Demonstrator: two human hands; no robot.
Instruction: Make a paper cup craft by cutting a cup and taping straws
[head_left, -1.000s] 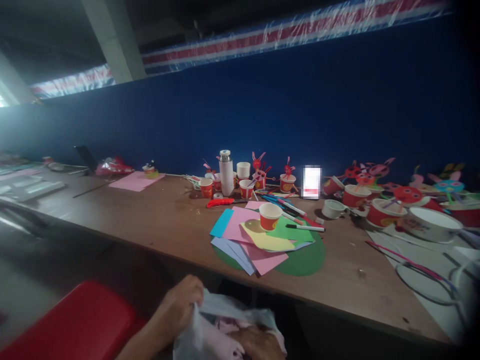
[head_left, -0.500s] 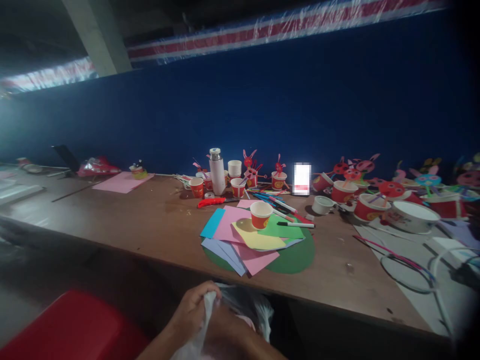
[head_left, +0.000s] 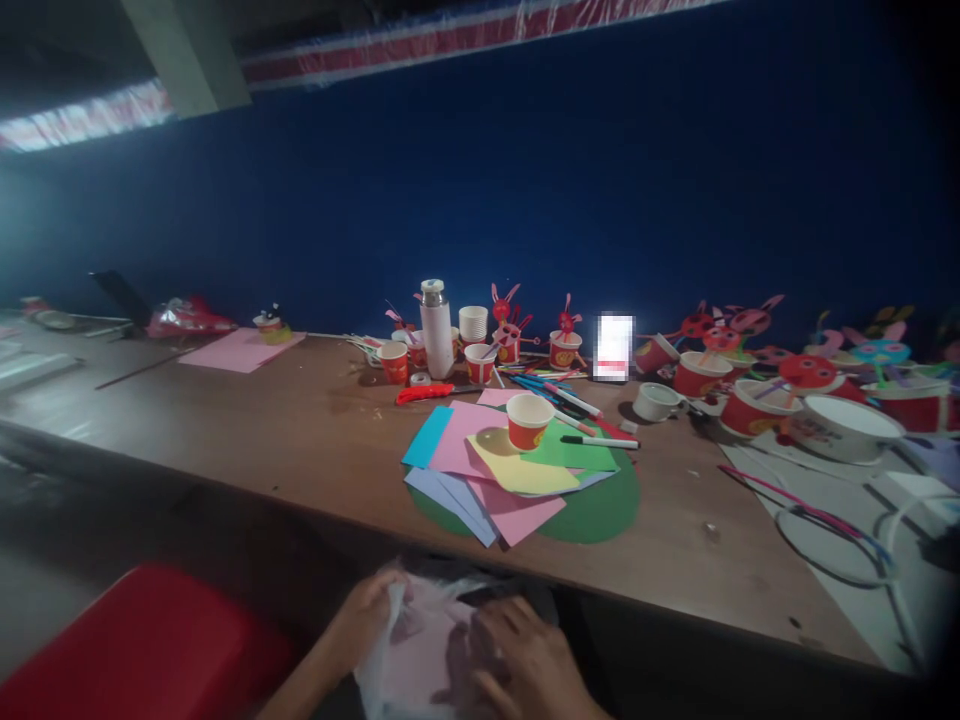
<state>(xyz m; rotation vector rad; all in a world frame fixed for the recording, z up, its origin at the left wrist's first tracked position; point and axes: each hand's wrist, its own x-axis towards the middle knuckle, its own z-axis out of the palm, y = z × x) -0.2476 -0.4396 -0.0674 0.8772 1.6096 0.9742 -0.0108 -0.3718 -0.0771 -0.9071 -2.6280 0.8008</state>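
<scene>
Below the table's front edge, my left hand (head_left: pixel 369 612) is closed on the rim of a thin, translucent plastic bag (head_left: pixel 377 668). Pale pink sheets of paper (head_left: pixel 424 650) show inside the bag's mouth. My right hand (head_left: pixel 525 655) lies over the bag's right side, fingers bent and apart, with the thumb lower down; its fingertips are in shadow against the pink paper. On the table ahead, a red and white paper cup (head_left: pixel 529 424) stands on coloured paper sheets (head_left: pixel 517 470). A black-capped marker (head_left: pixel 600 442) lies beside the cup.
A red utility knife (head_left: pixel 424 394), a white flask (head_left: pixel 436 335), several markers and a lit phone (head_left: pixel 613 347) are behind the paper. Rabbit-faced paper cups (head_left: pixel 757 405) crowd the right, with cables (head_left: pixel 832 545) before them. A red stool (head_left: pixel 142 640) stands lower left.
My right hand has come up from inside the bag to its right side, and the pink paper inside shows more. My left hand still grips the rim. The view has shifted slightly.
</scene>
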